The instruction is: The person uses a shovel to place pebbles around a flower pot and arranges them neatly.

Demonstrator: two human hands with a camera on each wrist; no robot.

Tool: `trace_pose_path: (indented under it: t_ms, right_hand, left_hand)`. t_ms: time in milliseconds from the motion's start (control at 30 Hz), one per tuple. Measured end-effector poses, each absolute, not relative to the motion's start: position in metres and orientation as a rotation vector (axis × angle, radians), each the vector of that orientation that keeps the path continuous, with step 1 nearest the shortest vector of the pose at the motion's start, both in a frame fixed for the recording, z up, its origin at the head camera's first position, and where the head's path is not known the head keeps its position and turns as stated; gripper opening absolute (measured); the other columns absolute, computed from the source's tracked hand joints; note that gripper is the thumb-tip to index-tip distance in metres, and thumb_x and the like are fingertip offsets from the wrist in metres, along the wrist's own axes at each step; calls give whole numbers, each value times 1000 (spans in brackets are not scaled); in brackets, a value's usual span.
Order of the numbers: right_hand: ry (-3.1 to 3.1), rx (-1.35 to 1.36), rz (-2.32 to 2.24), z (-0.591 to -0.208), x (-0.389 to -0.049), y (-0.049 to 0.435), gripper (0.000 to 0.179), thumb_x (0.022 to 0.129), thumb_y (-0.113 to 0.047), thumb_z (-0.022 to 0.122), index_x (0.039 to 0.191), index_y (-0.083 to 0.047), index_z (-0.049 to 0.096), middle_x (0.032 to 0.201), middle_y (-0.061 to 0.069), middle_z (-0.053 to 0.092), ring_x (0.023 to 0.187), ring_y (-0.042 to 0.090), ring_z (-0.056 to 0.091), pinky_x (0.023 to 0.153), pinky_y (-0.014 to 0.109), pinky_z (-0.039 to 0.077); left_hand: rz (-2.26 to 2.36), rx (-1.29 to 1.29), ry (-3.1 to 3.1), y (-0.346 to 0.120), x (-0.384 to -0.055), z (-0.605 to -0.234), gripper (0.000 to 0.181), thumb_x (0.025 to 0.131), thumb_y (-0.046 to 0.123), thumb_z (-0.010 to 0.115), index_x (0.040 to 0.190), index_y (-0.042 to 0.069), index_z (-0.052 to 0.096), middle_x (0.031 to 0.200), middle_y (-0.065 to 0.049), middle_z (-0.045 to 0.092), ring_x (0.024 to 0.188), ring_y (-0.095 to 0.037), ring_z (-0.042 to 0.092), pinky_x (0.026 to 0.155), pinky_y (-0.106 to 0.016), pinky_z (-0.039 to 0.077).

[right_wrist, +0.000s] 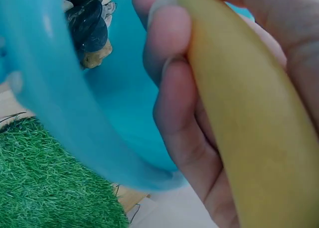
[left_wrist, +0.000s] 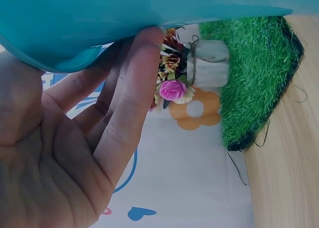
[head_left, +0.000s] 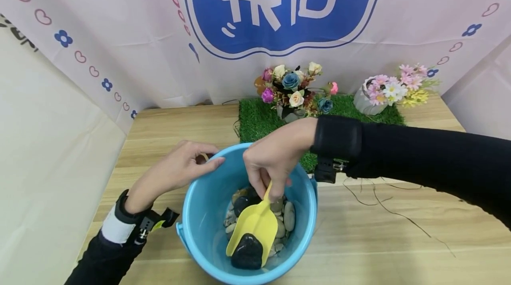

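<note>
A blue bucket (head_left: 195,214) with stones (head_left: 289,216) in its bottom stands on the wooden table. Inside it, my right hand (head_left: 275,156) grips the handle of a yellow scoop (head_left: 259,218). One large black stone (head_left: 247,251) lies at the scoop's front end. The right wrist view shows my fingers (right_wrist: 174,98) curled round the thick yellow handle (right_wrist: 259,108). My left hand (head_left: 181,165) holds the bucket's left rim, thumb on the inner side. In the left wrist view, its fingers (left_wrist: 127,103) lie against the bucket's outer wall (left_wrist: 149,14).
Behind the bucket lies a green turf mat (head_left: 255,119) bearing a pot of mixed flowers (head_left: 295,85) and a white pot (head_left: 365,99) with pink flowers. Dark thin strands (head_left: 407,216) lie on the table (head_left: 379,249) at right. A printed cloth (head_left: 139,32) hangs behind.
</note>
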State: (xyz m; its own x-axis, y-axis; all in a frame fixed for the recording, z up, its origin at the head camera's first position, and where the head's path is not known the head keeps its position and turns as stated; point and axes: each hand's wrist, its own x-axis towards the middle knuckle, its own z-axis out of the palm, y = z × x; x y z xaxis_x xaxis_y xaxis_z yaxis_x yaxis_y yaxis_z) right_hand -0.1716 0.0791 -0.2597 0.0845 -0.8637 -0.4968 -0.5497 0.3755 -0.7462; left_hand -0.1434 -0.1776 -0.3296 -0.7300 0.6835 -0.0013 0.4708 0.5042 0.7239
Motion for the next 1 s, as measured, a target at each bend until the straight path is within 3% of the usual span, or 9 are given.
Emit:
trace_pose_path:
  t_ms: [333, 700, 1000]
  right_hand:
    - [1562, -1263, -518, -256, -177, 100, 13, 92, -4, 72, 99, -10, 80, 85, -4, 74, 65, 25, 67, 63, 34, 58]
    - [1580, -1163, -725, -249, -185, 144, 11, 94, -9, 74, 103, -9, 80, 87, 7, 76, 67, 32, 68, 59, 28, 56]
    - [1727, -1085, -806, -238, -184, 194, 13, 94, -12, 73, 105, -14, 79, 86, 6, 75, 60, 16, 63, 51, 21, 51]
  left_hand:
    - [1056, 969, 2467, -178, -142, -328, 16, 104, 17, 60, 97, 14, 73, 80, 8, 67, 65, -12, 62, 60, -32, 56]
    - [1061, 958, 2461, -178, -141, -328, 16, 105, 17, 59, 96, 13, 72, 81, 8, 67, 68, -12, 64, 61, -33, 57]
    - [1054, 941, 2455, -178, -141, -327, 17, 105, 19, 59, 98, 13, 73, 82, 6, 67, 69, -13, 65, 60, -33, 57]
